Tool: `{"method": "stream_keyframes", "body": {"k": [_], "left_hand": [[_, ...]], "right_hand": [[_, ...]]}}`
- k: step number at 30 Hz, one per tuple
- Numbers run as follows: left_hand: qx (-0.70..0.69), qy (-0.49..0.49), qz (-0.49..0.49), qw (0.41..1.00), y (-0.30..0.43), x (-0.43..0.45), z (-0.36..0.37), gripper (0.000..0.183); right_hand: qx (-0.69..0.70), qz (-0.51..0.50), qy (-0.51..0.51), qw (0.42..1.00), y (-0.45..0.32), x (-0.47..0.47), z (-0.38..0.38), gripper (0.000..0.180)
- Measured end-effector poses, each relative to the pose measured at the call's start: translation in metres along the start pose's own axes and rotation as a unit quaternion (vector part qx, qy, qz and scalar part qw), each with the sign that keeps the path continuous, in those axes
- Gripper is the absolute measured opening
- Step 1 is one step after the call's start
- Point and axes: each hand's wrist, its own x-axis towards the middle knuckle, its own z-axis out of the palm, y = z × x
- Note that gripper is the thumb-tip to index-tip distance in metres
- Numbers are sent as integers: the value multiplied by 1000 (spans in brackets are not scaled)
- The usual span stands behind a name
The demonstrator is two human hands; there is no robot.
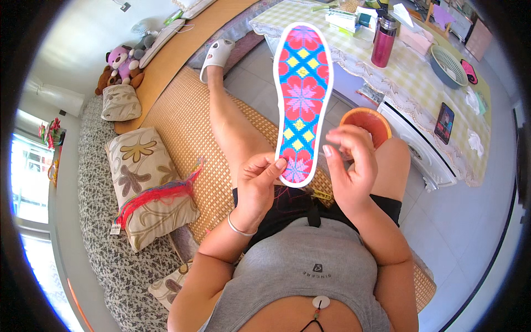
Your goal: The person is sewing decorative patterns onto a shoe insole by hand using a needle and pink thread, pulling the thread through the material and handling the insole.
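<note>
My left hand (262,176) pinches the heel end of an embroidered insole (302,97) between thumb and fingers. The insole stands upright before me, white-edged, with pink and red flowers, blue lattice and yellow diamonds. To its right is my raised right hand (354,164), apart from it. Its thumb and forefinger are separated and the other fingers curl; I see nothing between them. Beneath the insole, a yellow-handled tool (321,194), possibly thread snips, lies at my lap beside loose dark red thread. A bundle of coloured threads (161,199), mostly red, rests on a cushion to the left.
An orange bucket (365,120) stands beyond my right hand. The table (419,79) with a checked cloth carries a red flask (384,41), a plastic basket (448,66) and a phone (444,123). A patterned cushion (151,182) and plush toys (120,64) are at left.
</note>
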Motion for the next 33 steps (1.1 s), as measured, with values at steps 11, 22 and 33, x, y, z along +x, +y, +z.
{"method": "stream_keyframes", "body": {"k": [11, 22, 33], "left_hand": [[396, 16, 156, 905, -1, -2, 6, 4], [824, 220, 312, 418, 70, 35, -218, 16], [226, 177, 92, 954, 10, 26, -62, 11]], "right_hand": [[149, -49, -91, 983, -18, 1, 8, 17], [375, 112, 287, 874, 113, -2, -489, 10], [106, 228, 183, 950, 19, 18, -112, 17]]}}
